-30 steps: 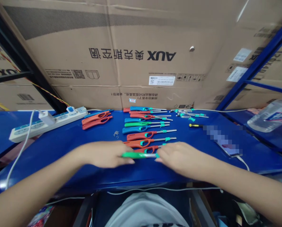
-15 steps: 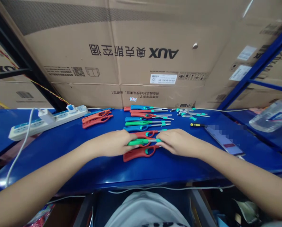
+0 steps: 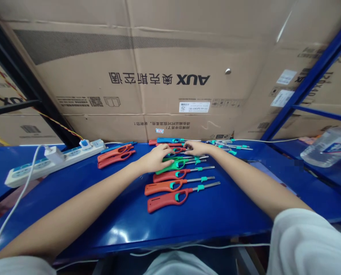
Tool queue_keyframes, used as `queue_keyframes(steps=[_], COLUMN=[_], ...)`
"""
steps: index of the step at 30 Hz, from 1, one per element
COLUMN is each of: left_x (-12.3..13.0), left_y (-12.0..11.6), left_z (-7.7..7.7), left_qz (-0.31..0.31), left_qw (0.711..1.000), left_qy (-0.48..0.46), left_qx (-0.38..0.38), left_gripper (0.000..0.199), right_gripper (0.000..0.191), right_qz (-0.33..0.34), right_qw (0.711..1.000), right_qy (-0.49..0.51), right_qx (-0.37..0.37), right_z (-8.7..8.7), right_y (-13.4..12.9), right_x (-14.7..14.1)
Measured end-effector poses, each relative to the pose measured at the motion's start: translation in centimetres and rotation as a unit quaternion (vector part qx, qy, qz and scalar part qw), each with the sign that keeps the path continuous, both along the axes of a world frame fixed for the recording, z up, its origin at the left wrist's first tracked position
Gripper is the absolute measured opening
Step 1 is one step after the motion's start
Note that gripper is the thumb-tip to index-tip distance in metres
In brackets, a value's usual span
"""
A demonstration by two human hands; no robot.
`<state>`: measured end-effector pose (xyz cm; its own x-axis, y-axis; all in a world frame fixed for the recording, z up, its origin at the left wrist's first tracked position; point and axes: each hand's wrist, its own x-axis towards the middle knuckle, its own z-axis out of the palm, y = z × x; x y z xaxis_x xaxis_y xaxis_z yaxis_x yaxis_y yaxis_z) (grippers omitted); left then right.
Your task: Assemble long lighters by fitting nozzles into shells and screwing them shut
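Observation:
My left hand (image 3: 158,157) is curled over the handles of several long-neck lighters in the upper part of the column, thumb below and fingers above. A red lighter (image 3: 178,150) shows between my hands, its handle mostly hidden under the left one. At its metal stem, the fingertips of my right hand (image 3: 197,148) are bent together. Just below lies a green lighter (image 3: 178,165), partly covered by my left thumb. Nearer me, an orange lighter (image 3: 160,187) and a red lighter (image 3: 164,201) lie flat, stems to the right with teal pieces on them.
A blue lighter (image 3: 167,140) lies at the back before a large carton (image 3: 159,46). Loose stems with teal pieces (image 3: 230,147) are piled right. A power strip (image 3: 55,164) and more red lighters (image 3: 115,156) are left; a phone (image 3: 269,175) and plastic bottle (image 3: 327,147) right.
Both hands have moved away from me, toward the back of the column. The green lighter they held is now down on the table among the others. The view has tilted up slightly.

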<state>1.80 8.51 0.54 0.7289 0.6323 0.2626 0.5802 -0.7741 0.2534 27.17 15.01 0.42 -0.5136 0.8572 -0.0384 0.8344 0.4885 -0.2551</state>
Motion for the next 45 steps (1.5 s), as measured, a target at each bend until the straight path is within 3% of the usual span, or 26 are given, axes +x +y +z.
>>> queue_keyframes(steps=[5, 11, 18, 24, 28, 34, 40, 45], left_x=[-0.2, 0.1, 1.9, 3.0, 2.5, 2.1, -2.0, -3.9], left_y=[1.0, 2.0, 1.1, -0.8, -3.5, -6.9, -7.5, -7.8], left_z=[-1.2, -1.3, 1.6, 3.9, 3.7, 3.5, 3.9, 3.8], left_qz=[0.051, 0.069, 0.106, 0.115, 0.055, 0.022, 0.11, 0.121], left_qw=[0.996, 0.993, 0.982, 0.975, 0.982, 0.983, 0.969, 0.957], left_qy=[0.009, 0.039, 0.081, 0.153, 0.176, 0.182, 0.223, 0.264], left_qx=[0.078, 0.091, 0.13, 0.114, 0.05, 0.014, -0.005, 0.018], left_gripper=[0.05, 0.039, 0.05, 0.034, 0.029, 0.027, 0.031, 0.035], right_gripper=[0.019, 0.031, 0.026, 0.026, 0.032, 0.037, 0.035, 0.035], right_qz=[-0.017, -0.018, 0.025, 0.185, 0.233, 0.26, 0.208, 0.194], right_qw=[1.0, 1.0, 0.994, 0.962, 0.939, 0.932, 0.951, 0.965], right_qy=[-0.012, 0.021, 0.079, 0.04, -0.005, 0.031, 0.045, 0.06], right_qx=[-0.018, -0.01, 0.064, 0.197, 0.253, 0.251, 0.225, 0.164], right_z=[-0.1, 0.2, 2.5, 4.2, 3.1, 1.5, 0.6, 0.2], right_y=[-0.1, -0.8, -2.9, -7.1, -10.2, -13.4, -13.5, -13.3], right_x=[-0.3, 0.9, 0.7, 0.1, 0.6, 0.1, 2.8, 3.7])
